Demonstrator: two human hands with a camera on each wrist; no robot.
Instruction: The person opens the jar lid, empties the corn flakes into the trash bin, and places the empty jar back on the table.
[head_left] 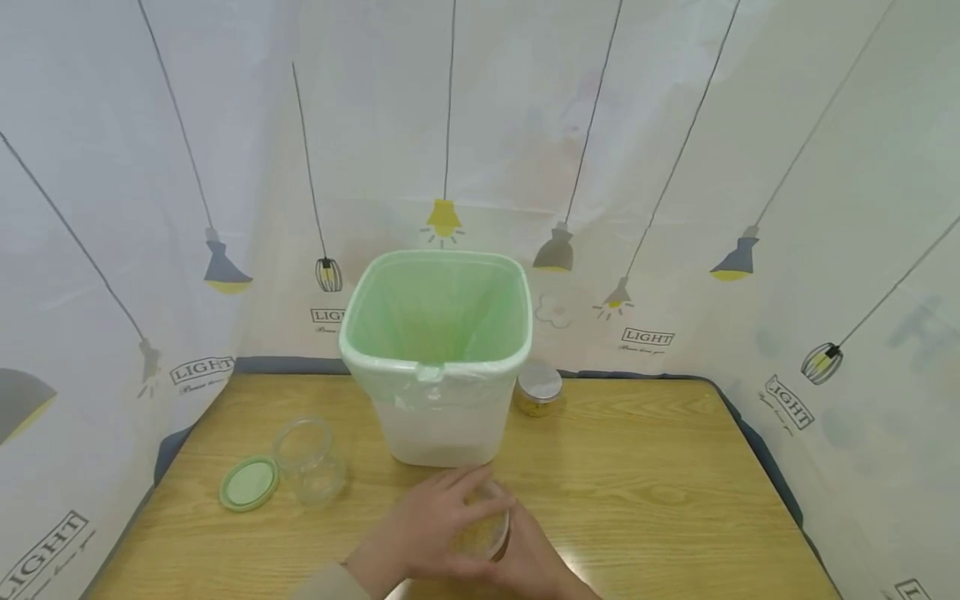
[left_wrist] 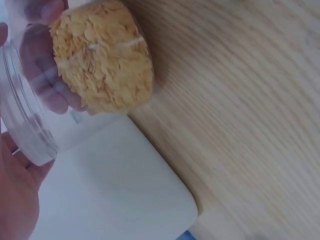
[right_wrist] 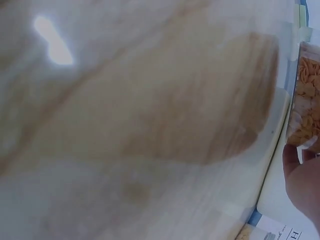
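Head view: your left hand (head_left: 431, 521) and right hand (head_left: 534, 554) meet at the near edge of the work area, in front of the bin (head_left: 448, 437). Between them is the flake jar (head_left: 482, 535), part-filled with yellow flakes (left_wrist: 102, 55). The fingers of both hands curl round it, the left hand across its upper end and the right hand about its side.

Step in hand, as judged from this grip: two-handed handling of the flake jar at its mouth end. Your fingers cover much of the rim, so you cannot tell whether a lid is seated there.

The next move calls for a firm hold on the body with one hand, leaving the other free to work at the rim. Hold the mouth level; a tilt could spill flakes.

Farther out on the table (head_left: 675, 475), to the left, note the clear jar (head_left: 318, 479), with the green lid (head_left: 250, 484) lying flat just beside it. The bin stands beyond your hands, with a pale green liner (head_left: 442, 304) folded over its rim. The silver-lidded jar (head_left: 539, 387) stands to the right of the bin. Behind everything hangs the lamp-printed sheet (head_left: 510, 167).
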